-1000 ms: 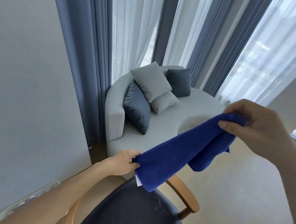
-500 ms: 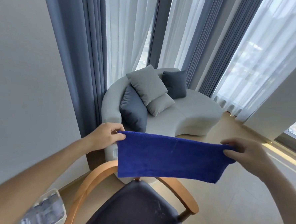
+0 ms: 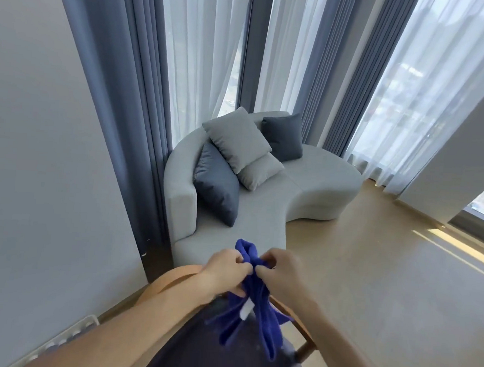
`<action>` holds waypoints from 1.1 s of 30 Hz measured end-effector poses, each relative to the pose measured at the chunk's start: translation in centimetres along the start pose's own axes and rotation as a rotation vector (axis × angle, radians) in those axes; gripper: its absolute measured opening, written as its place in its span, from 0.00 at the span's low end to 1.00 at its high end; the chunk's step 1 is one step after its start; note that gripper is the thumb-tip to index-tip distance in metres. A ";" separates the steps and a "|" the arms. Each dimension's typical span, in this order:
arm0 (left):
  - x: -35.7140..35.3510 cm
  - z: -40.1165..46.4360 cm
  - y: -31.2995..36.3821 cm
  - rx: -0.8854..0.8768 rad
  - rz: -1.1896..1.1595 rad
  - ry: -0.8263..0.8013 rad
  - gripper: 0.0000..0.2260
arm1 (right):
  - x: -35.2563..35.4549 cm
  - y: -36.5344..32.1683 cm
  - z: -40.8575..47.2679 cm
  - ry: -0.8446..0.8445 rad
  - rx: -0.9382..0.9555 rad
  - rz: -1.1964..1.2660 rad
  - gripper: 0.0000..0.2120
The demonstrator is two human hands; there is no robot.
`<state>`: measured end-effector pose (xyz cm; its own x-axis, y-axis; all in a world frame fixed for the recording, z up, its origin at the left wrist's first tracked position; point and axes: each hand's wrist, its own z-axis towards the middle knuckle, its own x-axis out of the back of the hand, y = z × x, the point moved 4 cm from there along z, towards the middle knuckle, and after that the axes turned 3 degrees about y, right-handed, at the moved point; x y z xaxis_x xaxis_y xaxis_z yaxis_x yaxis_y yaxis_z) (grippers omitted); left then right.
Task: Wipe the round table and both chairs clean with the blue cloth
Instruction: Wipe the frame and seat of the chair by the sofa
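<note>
Item: blue cloth (image 3: 252,300), lower ctr of frame, bunched w/ folds dangling over chair (image 3: 219,349); left hand (image 3: 225,270) & right hand (image 3: 279,272) both pinching its top together; risk: loose grip lets it slip to floor; round table not in view.

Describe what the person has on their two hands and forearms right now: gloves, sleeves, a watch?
Nothing worn shows. The left hand and right hand are gloveless, with no ring or watch visible, and both forearms run bare to the frame's bottom edge, no sleeve or cuff in sight.
</note>
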<state>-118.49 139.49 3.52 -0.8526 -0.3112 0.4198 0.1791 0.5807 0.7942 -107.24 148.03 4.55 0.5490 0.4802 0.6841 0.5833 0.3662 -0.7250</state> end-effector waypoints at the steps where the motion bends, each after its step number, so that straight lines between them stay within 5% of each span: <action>1: -0.5 -0.2 0.0 0.012 -0.028 -0.025 0.06 | -0.5 -0.2 -0.2 -0.008 0.030 -0.016 0.05; 7: 0.0 -1.2 1.0 0.057 -0.240 -0.098 0.10 | 0.7 -0.6 -0.7 -0.021 0.134 -0.001 0.04; 11: 0.5 -2.2 1.6 0.083 -0.410 -0.254 0.13 | 1.5 -1.0 -1.0 -0.150 0.211 -0.083 0.18; 18: 1.7 -2.5 1.9 -0.173 -0.071 -0.326 0.24 | 4.6 -1.9 -1.0 -0.008 0.362 -0.143 0.09; 21: 4.1 -2.6 2.5 -0.439 0.157 0.000 0.12 | 6.3 -2.1 -1.0 -0.015 0.339 -0.068 0.10; 23: 4.5 -2.9 2.7 -0.632 0.424 0.174 0.24 | 6.9 -2.3 -1.2 -0.048 0.325 0.034 0.12; 25: 3.4 -2.7 2.1 -0.652 0.583 0.143 0.32 | 7.3 -2.6 -1.4 -0.081 0.339 0.095 0.14; 29: 3.0 -2.1 1.8 -0.679 0.644 0.054 0.09 | 7.9 -2.2 -1.6 -0.074 0.343 0.024 0.16; 33: 4.0 -1.5 3.0 -0.718 0.695 0.060 0.07 | 7.1 -1.1 -1.8 -0.013 0.286 -0.023 0.15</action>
<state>-120.63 138.86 8.18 -0.4237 -0.1244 0.8972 0.8991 0.0626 0.4332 -102.85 149.62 10.37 0.5287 0.4791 0.7006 0.4019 0.5857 -0.7039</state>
